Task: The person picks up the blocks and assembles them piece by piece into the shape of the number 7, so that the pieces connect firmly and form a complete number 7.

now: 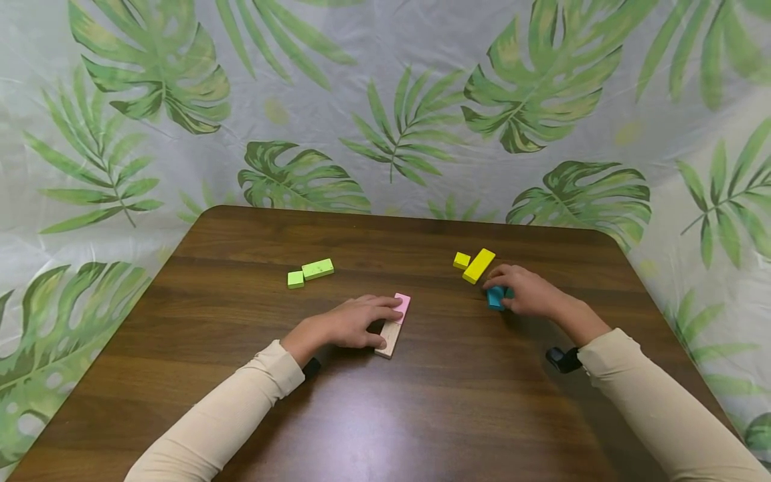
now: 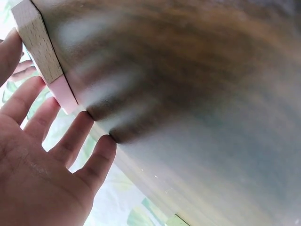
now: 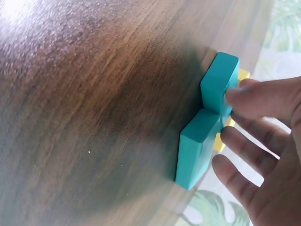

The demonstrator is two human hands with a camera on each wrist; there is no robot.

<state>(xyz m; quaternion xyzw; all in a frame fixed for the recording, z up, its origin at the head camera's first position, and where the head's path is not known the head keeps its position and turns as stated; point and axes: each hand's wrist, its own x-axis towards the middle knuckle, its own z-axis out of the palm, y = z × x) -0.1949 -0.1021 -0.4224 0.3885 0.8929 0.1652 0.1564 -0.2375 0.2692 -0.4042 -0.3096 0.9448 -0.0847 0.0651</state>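
My left hand (image 1: 352,323) (image 2: 42,160) has its fingers spread and lightly bent, touching a pink block (image 1: 402,306) (image 2: 63,93) and a plain wooden block (image 1: 389,337) (image 2: 38,42). These two lie end to end in a slanted line. Over on the right, my right hand (image 1: 530,292) (image 3: 275,141) pinches a teal block (image 3: 218,77) between thumb and fingers. A second teal block (image 3: 195,146) adjoins it, its corner against the first in the right wrist view. The fingers partly cover the teal pair in the head view.
Beyond my right hand lie a long yellow block (image 1: 479,266) and a small yellow block (image 1: 462,260). At the left are a long light green block (image 1: 318,269) and a small green one (image 1: 296,280). A leaf-patterned cloth (image 1: 397,134) hangs behind the brown table (image 1: 229,375).
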